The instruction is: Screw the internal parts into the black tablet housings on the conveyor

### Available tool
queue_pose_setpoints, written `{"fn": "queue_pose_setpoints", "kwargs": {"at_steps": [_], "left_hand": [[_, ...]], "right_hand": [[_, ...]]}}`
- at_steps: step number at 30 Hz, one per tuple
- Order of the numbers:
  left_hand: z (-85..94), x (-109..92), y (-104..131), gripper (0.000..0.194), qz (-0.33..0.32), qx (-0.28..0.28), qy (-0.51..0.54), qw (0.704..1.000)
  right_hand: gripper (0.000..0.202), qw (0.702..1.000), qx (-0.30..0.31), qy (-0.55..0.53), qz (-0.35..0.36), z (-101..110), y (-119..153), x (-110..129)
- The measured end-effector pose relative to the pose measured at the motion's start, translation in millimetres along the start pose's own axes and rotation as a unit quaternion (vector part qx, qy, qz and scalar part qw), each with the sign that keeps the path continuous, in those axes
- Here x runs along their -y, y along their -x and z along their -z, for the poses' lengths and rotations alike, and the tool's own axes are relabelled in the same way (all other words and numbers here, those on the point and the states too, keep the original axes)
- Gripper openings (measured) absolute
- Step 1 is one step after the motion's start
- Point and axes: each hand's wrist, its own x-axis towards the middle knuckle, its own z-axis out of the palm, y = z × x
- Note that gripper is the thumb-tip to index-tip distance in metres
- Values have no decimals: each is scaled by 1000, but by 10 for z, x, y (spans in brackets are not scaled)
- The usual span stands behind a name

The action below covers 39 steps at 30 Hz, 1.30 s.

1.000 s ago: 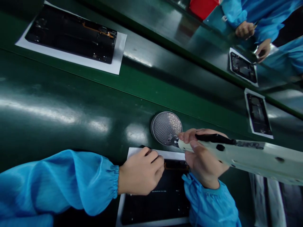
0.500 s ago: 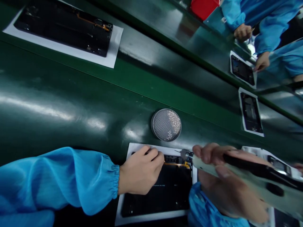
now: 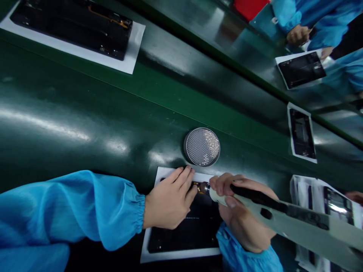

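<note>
A black device panel (image 3: 181, 236) lies on a white sheet (image 3: 170, 257) at the lower middle. My left hand (image 3: 171, 198) rests on its upper left part, fingers extended, the fingertips reaching the sheet's top edge. My right hand (image 3: 244, 204) grips a pale electric screwdriver (image 3: 300, 223) with a black lever. The driver's metal nose meets the orange flex strip (image 3: 200, 189) near the panel's top, close to my left fingers; its tip is hidden. Just above the sheet stands a round tray (image 3: 202, 147) with a dotted grid and shiny small screws.
Another panel (image 3: 70, 28) on a white sheet lies at the upper left. At the right are a smaller panel (image 3: 303, 133) and a stack of wrapped parts (image 3: 319, 192). Across the bench, a person's hands (image 3: 298, 36) work beside another panel (image 3: 302, 70).
My right hand has moved left with the screwdriver, bringing its nose onto the panel. The fingers of my left hand have straightened. Across the bench, the other person's panel has turned.
</note>
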Motion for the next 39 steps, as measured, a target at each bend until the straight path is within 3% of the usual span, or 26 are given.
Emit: {"fn": "queue_pose_setpoints", "kwargs": {"at_steps": [23, 28, 31, 34, 39], "left_hand": [[18, 5, -10, 57, -7, 1, 16, 1000], [-1, 48, 30, 48, -12, -20, 22, 999], [-31, 79, 34, 41, -10, -32, 21, 999], [-21, 115, -22, 39, 17, -26, 12, 999], [98, 168, -197, 29, 67, 74, -31, 995]], "right_hand": [[30, 999, 42, 15, 10, 12, 86, -102], [29, 998, 52, 19, 8, 24, 97, -167], [31, 1000, 8, 4, 19, 80, 22, -116], [31, 994, -79, -41, 63, 192, -107, 61], [30, 961, -229, -23, 153, 425, -259, 356]]}}
